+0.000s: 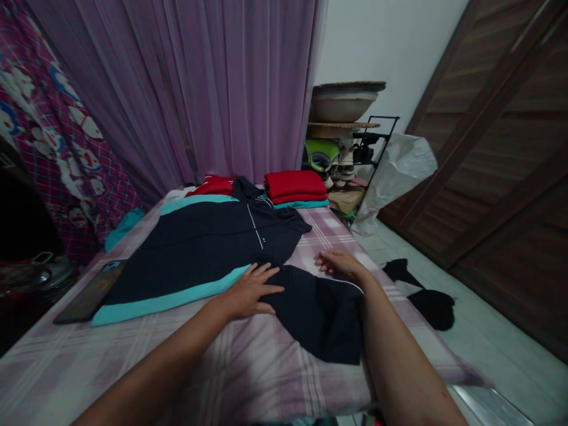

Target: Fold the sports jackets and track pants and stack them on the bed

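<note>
A dark navy polo shirt (199,236) with turquoise side panels and white piping lies spread on a plaid cloth (177,367). Its collar points toward the folded clothes at the far end, and its near sleeve (323,307) stretches toward me. My left hand (255,290) rests flat, fingers spread, where that sleeve joins the body. Just past the sleeve's far edge is my right hand (337,260), its fingers loosely curled; whether anything is between them is hidden. My right forearm passes beside the sleeve's cuff end.
Folded red garments (295,186) lie on a turquoise one at the far end. A phone (91,293) sits at the left edge. Beyond stand a purple curtain (248,89) and a rack (377,154) with shoes. Dark cloth (426,296) lies on the floor, right, near wooden wardrobe doors (501,148).
</note>
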Demonstrator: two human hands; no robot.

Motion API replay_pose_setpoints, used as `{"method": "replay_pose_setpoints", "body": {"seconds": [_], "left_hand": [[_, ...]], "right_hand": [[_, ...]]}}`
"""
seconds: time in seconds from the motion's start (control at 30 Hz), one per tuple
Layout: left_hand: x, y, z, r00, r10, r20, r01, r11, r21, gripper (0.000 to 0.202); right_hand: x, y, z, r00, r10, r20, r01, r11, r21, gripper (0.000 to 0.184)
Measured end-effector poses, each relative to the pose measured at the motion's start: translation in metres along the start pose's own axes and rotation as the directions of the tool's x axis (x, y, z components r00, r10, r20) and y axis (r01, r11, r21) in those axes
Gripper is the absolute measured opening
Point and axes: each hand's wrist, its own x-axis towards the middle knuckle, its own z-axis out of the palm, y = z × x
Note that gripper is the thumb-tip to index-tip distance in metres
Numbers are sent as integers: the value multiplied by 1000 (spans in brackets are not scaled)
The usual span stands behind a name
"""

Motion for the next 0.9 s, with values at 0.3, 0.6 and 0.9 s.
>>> {"method": "replay_pose_setpoints", "body": {"seconds": [0.3, 0.6, 0.9], "left_hand": [[40, -30, -20, 591, -784, -193, 275, 420, -865, 39], [-15, -66, -37, 372, -911, -179, 305, 302, -903, 43], [-94, -53, 1, 811, -437, -389, 433, 895, -104, 56]], "right_hand": [[1, 5, -7, 984, -146, -100, 163, 969, 186, 8], [-10, 3, 17, 957, -287, -34, 289, 957, 40, 40], [-26, -9, 15, 971, -238, -1, 236, 963, 126, 38]]}}
